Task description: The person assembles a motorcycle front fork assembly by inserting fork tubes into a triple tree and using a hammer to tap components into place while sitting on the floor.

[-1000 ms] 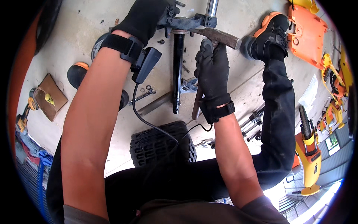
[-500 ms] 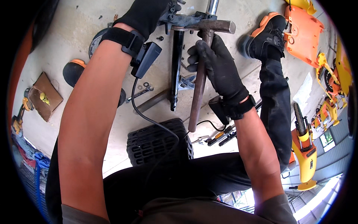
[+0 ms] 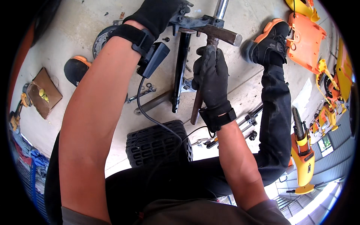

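My right hand, in a black glove, is wrapped round the handle of a hammer, just below its head. The worn steel hammer head lies over the dark crown of a fork assembly; whether they touch I cannot tell. From the crown a black tube runs toward me, and a chrome tube leads away at the top. My gloved left hand grips the crown's left end, its fingers partly hidden. Each wrist wears a strap with a black box and cable.
A black plastic crate stands before my legs. Wrenches, a metal pipe and small bolts lie on the concrete floor. Cardboard is at the left. An orange panel and yellow machine parts line the right side.
My right hand has turned and closed fully round the hammer handle, its forearm swinging left. The hammer head has tilted and shifted slightly right and down. My left hand keeps its hold.
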`<state>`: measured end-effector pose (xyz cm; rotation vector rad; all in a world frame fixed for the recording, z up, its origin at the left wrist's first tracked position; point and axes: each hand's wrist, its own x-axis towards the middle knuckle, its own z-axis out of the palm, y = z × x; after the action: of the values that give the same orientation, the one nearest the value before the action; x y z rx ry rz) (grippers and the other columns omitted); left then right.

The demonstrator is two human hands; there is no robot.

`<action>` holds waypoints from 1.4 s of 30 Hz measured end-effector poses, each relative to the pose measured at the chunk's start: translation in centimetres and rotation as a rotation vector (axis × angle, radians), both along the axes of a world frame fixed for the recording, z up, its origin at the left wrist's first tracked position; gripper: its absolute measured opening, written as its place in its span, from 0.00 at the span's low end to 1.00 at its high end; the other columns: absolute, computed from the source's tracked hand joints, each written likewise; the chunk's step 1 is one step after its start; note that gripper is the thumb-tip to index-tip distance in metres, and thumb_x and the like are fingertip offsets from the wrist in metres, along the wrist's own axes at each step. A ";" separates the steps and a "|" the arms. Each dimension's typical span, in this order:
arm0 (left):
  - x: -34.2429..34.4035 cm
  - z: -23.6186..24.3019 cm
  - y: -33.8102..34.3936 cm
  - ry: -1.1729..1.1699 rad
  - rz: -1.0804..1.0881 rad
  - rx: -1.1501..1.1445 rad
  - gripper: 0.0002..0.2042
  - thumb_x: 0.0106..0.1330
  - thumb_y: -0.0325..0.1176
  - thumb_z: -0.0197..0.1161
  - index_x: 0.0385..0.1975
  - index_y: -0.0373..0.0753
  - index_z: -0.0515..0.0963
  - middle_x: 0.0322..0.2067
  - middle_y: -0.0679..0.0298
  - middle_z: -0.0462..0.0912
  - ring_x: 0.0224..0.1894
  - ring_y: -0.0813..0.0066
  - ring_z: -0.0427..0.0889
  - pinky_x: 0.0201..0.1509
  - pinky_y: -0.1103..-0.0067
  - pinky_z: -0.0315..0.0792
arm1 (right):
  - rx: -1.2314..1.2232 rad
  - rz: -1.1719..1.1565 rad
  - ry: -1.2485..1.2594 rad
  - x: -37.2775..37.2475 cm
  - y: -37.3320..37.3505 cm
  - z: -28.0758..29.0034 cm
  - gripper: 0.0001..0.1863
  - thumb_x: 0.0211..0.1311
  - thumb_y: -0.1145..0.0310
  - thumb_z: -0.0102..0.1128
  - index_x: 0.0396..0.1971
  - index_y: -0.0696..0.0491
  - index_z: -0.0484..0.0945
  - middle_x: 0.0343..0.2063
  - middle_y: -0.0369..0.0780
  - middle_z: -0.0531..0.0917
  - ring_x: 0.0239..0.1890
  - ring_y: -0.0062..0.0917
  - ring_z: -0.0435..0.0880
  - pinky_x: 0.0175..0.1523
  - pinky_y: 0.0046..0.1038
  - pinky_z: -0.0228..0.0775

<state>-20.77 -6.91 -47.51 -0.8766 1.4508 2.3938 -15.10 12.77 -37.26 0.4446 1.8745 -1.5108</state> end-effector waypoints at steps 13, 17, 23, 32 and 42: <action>0.0 0.2 0.1 0.015 -0.008 0.010 0.07 0.63 0.28 0.61 0.33 0.30 0.81 0.26 0.60 0.83 0.28 0.73 0.82 0.34 0.78 0.76 | 0.102 0.039 0.125 1.1 0.2 -1.7 0.15 0.80 0.56 0.44 0.40 0.53 0.71 0.18 0.32 0.71 0.18 0.13 0.66 0.23 0.20 0.58; -0.3 1.4 0.1 -0.082 0.007 0.000 0.07 0.63 0.28 0.61 0.32 0.30 0.81 0.26 0.59 0.83 0.28 0.73 0.82 0.34 0.78 0.76 | 0.106 0.090 0.158 1.1 0.1 -2.4 0.16 0.81 0.54 0.42 0.41 0.51 0.71 0.16 0.27 0.67 0.16 0.08 0.63 0.19 0.15 0.53; 0.0 1.1 0.1 -0.064 0.031 0.048 0.06 0.63 0.28 0.61 0.32 0.31 0.81 0.26 0.60 0.83 0.28 0.73 0.81 0.34 0.78 0.75 | 0.173 0.150 0.184 1.4 0.4 -2.1 0.14 0.78 0.61 0.47 0.37 0.57 0.70 0.21 0.43 0.78 0.22 0.28 0.77 0.29 0.33 0.67; -0.1 1.0 0.4 -0.044 0.002 0.007 0.06 0.63 0.27 0.61 0.31 0.31 0.80 0.25 0.60 0.82 0.27 0.72 0.82 0.32 0.77 0.76 | 0.158 0.053 0.066 0.8 -0.1 -0.6 0.15 0.79 0.60 0.45 0.36 0.56 0.71 0.21 0.40 0.77 0.22 0.24 0.75 0.30 0.33 0.67; -0.3 0.5 0.2 -0.046 0.016 0.049 0.06 0.64 0.28 0.61 0.30 0.31 0.80 0.24 0.60 0.82 0.27 0.74 0.81 0.32 0.78 0.75 | 0.177 0.152 0.204 1.1 0.0 -2.2 0.16 0.81 0.54 0.41 0.39 0.51 0.71 0.17 0.28 0.69 0.16 0.09 0.64 0.20 0.16 0.56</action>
<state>-21.04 -6.74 -46.96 -0.9280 1.3677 2.3935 -14.04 12.77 -39.46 0.2270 2.1592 -1.3374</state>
